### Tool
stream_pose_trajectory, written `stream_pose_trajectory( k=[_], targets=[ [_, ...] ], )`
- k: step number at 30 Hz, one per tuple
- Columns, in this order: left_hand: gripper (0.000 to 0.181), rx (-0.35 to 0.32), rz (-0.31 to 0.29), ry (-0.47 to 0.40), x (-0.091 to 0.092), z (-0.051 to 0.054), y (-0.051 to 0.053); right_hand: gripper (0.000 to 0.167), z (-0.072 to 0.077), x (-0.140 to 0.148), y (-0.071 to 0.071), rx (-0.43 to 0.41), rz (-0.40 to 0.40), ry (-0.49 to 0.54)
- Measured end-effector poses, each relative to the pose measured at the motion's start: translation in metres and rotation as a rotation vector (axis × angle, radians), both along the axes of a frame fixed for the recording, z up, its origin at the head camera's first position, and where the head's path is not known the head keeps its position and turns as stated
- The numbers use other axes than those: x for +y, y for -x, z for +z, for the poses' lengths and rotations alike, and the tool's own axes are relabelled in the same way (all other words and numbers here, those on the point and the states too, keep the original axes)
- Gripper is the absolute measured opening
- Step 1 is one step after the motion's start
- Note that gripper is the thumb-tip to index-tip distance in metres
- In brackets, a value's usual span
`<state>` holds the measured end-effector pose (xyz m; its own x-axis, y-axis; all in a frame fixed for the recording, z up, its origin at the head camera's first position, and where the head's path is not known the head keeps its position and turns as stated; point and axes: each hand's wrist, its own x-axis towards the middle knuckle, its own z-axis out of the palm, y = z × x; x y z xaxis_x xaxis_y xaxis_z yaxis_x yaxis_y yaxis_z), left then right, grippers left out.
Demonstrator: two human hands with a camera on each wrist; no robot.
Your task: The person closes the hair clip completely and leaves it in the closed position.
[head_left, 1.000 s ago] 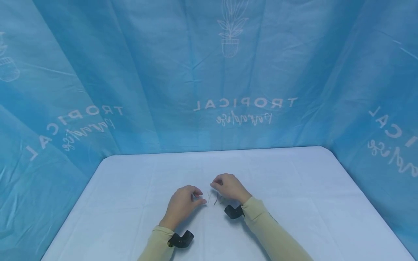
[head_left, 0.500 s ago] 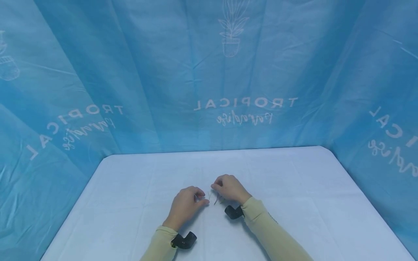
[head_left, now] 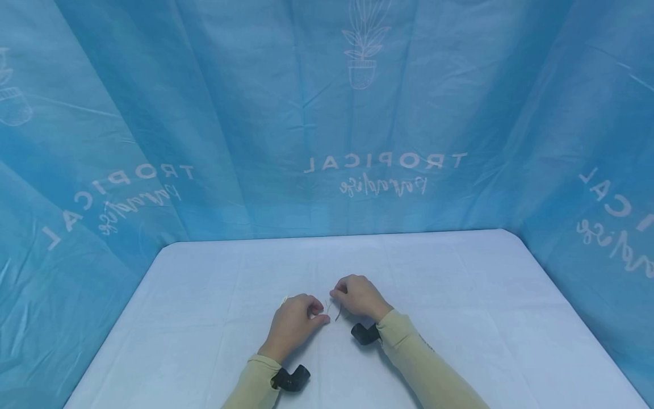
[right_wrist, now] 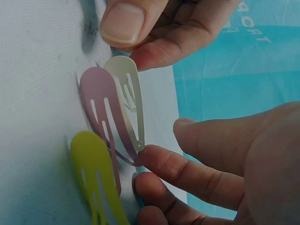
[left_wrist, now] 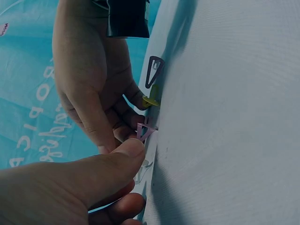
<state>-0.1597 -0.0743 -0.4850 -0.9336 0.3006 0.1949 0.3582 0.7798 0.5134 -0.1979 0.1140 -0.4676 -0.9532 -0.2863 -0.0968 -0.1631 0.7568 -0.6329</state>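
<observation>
Several snap hair clips lie in a row on the white table between the hands. In the right wrist view, a cream hair clip [right_wrist: 125,68] is behind a mauve one [right_wrist: 97,84], with a yellow-green one [right_wrist: 88,147] nearest the camera. A dark hair clip [left_wrist: 150,77] shows in the left wrist view. My right hand [head_left: 361,295] is beside the row; its index fingertip appears to touch the narrow ends of the cream and mauve clips, its thumb apart. The left hand [head_left: 295,322] is at the cream clip's rounded end, thumb and index finger apart; contact is unclear.
A white cloth covers the table [head_left: 449,329]. Blue printed curtains [head_left: 255,125] hang behind it and at both sides. A small pale thing [head_left: 284,299] shows just behind the left hand, too small to tell its kind. Each wrist carries a black camera mount [head_left: 292,379].
My left hand has moved slightly right, closer to the clips. The pale thing behind it has come into view. The right hand has stayed almost still.
</observation>
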Motion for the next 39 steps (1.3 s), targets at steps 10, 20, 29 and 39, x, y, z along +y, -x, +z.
stream_pose_trajectory(
  k=[10,20,29,39],
  targets=[
    [0.020,0.007,0.002,0.010,0.0007,-0.0011,0.0000,0.023,-0.0004,-0.0008,-0.0012,0.016,0.004,0.006],
    [0.018,0.010,-0.002,0.012,0.0006,-0.0022,0.0010,0.006,-0.0021,0.0008,-0.0004,0.042,0.034,0.008],
    [0.013,0.012,-0.006,0.024,0.0013,-0.0014,0.0011,0.006,-0.0027,-0.0011,-0.0017,0.072,0.027,-0.008],
    [0.011,0.046,-0.009,-0.008,-0.0011,-0.0004,0.0010,0.008,-0.0034,-0.0011,-0.0003,0.066,0.023,0.083]
  ],
)
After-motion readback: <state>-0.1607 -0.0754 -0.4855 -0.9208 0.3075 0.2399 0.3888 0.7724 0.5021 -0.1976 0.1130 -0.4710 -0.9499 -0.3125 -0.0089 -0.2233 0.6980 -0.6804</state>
